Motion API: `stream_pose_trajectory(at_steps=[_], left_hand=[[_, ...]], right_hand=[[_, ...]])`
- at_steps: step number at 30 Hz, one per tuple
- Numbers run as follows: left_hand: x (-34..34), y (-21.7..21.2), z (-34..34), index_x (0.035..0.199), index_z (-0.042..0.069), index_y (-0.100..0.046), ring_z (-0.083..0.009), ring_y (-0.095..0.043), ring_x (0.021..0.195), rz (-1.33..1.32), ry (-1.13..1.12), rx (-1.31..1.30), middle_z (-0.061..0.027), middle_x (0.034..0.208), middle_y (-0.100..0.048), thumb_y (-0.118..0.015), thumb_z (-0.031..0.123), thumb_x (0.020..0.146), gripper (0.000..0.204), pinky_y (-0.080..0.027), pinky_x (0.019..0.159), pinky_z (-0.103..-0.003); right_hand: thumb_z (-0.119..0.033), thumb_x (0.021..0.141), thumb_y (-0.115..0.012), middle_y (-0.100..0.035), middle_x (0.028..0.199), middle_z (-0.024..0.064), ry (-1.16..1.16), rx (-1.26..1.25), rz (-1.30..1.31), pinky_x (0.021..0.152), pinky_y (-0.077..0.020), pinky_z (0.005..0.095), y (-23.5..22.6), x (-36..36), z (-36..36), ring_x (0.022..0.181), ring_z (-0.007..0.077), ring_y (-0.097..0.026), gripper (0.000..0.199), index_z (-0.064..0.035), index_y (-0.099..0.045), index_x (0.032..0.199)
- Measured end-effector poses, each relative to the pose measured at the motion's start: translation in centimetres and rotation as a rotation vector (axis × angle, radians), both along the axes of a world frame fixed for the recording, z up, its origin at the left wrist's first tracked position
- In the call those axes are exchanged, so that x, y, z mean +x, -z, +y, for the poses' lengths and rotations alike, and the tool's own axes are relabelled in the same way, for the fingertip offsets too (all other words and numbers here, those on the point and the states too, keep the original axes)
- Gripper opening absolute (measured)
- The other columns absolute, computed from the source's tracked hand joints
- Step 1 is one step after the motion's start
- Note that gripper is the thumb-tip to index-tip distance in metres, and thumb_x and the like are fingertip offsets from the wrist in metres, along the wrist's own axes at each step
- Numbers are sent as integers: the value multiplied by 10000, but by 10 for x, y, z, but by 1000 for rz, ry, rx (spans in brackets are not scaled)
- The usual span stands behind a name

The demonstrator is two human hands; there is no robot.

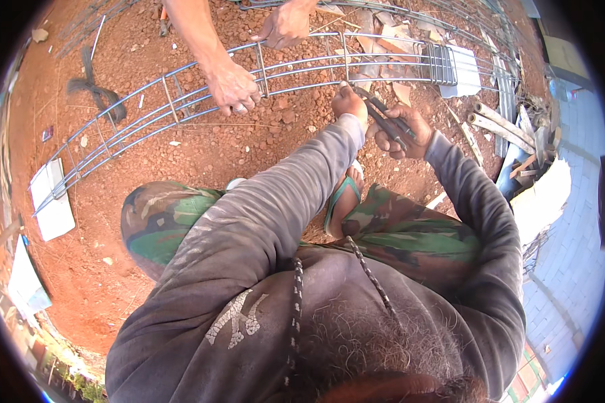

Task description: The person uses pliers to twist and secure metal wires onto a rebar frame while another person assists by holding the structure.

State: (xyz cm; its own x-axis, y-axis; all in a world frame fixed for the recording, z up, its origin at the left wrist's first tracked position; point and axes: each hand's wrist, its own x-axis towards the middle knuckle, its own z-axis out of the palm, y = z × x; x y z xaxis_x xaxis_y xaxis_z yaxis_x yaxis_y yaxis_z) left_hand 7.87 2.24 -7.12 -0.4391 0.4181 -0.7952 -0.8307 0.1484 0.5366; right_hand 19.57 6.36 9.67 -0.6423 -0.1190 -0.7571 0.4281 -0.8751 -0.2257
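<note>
beyond the cage (pixel 263 70), wire bundle (pixel 95 87)

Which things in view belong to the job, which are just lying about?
Job, apparently:
long grey steel-bar cage, by left hand
dark two-handled metal tool, in right hand
white flat panel under cage end

Lying about, apparently:
pale round poles
white ragged sheet

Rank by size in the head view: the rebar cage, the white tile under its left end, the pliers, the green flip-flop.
1. Rebar cage
2. White tile
3. Pliers and green flip-flop: too alike to rank; both are partly covered.
</note>
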Motion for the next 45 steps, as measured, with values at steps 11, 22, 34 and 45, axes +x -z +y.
stream_pose_trajectory(at_steps=[11,22,34,45], left_hand=[[-8,-34,-10,1066,89,-698,-199,-676,728,-182,73,296,-34,882,-696,-711,321,983,246,-565,633,-397],[-24,-20,11,1112,81,-629,-254,-649,717,-461,339,222,-84,821,-656,-704,266,980,239,-559,666,-448],[4,-6,50,1226,68,-514,-213,-646,903,-14,443,-76,-91,1033,-634,-632,147,952,308,-528,786,-371],[-4,-23,74,1493,59,-324,-340,-542,1338,-280,437,-519,-147,1472,-502,-699,208,924,697,-494,1055,-434]], right_hand=[[-414,992,-642,-508,580,-42,-236,372,-376,382,-314,272,28,14,2,432,86,-422,327,-93,-615,1046],[-447,1012,-475,-687,843,119,-193,539,-348,527,-510,384,31,-6,-5,683,216,-662,421,-65,-630,1097],[-281,1021,-524,-718,1057,170,-1002,932,-419,771,-618,485,44,37,43,836,339,-722,377,-16,-634,1266],[-325,920,-697,-713,1206,229,-1027,1132,-494,946,-569,378,-105,-65,0,1158,305,-693,598,30,-572,1383]])
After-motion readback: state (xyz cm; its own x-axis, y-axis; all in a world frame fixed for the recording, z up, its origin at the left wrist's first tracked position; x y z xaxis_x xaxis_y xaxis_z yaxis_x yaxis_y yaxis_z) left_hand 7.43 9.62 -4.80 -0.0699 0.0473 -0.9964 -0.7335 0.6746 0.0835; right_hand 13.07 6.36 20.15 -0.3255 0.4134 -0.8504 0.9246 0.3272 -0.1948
